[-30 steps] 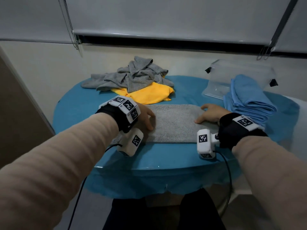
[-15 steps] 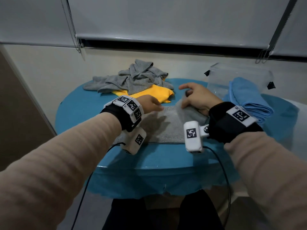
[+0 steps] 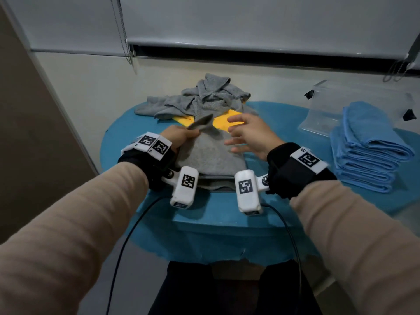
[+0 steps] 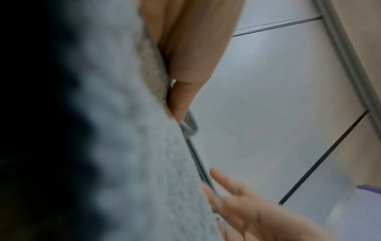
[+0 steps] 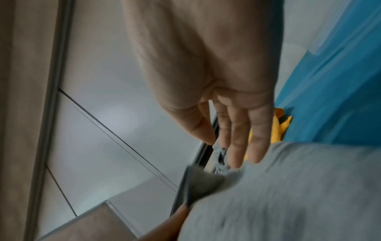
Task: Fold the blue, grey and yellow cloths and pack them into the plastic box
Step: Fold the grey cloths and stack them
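On the round table [image 3: 227, 214] with its blue cover, the largest thing in reach was a stack of folded blue cloths [image 3: 368, 155] at the right edge, just in front of the clear plastic box [image 3: 336, 105], which stood by the wall. At the far side a heap of crumpled grey cloths [image 3: 200, 98] lay over a yellow cloth [image 3: 227, 120]. Near the front edge, between the wrists, lay the folded grey cloth [image 3: 211, 155]. The left hand [image 3: 177, 137] pinched its far corner and held that corner lifted off the table. The right hand [image 3: 250, 135] hovered just beside it over the cloth's right side, fingers [image 5: 239, 130] spread and nearly straight, gripping nothing.
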`<state>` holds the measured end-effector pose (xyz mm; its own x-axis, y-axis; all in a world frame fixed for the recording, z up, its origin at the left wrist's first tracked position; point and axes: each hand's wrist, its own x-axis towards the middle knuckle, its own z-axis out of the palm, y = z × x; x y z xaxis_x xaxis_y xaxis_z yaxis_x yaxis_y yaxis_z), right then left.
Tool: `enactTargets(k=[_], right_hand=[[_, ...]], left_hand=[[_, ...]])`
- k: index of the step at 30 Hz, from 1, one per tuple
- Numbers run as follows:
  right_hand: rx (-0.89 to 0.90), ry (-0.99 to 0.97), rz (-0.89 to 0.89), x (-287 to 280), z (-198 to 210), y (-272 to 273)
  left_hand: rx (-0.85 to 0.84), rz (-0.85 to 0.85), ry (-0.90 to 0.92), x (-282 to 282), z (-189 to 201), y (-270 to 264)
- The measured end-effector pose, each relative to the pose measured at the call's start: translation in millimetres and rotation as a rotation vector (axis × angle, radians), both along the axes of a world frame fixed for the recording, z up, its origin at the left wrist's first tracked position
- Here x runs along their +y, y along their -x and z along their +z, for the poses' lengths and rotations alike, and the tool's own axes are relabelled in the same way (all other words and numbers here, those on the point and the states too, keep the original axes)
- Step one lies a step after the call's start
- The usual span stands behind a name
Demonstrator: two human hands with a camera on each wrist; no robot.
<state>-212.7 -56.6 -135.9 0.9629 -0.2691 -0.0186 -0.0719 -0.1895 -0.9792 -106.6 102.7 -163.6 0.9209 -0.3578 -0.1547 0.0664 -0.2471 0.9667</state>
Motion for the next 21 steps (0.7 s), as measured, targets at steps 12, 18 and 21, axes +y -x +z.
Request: enactTargets(k=[12, 18, 21], right_hand=[[0.332, 0.171, 0.018, -14, -24, 1], [0.404, 0.223, 0.102, -15, -25, -1], [0.427, 0.254, 0.115, -11, -25, -5]], left_hand=[[0.133, -0.135, -0.164, 51, -3, -2], [0.078, -0.100, -0.312, 61, 11, 2], [-0.017, -0.042, -0.462, 67, 11, 2]])
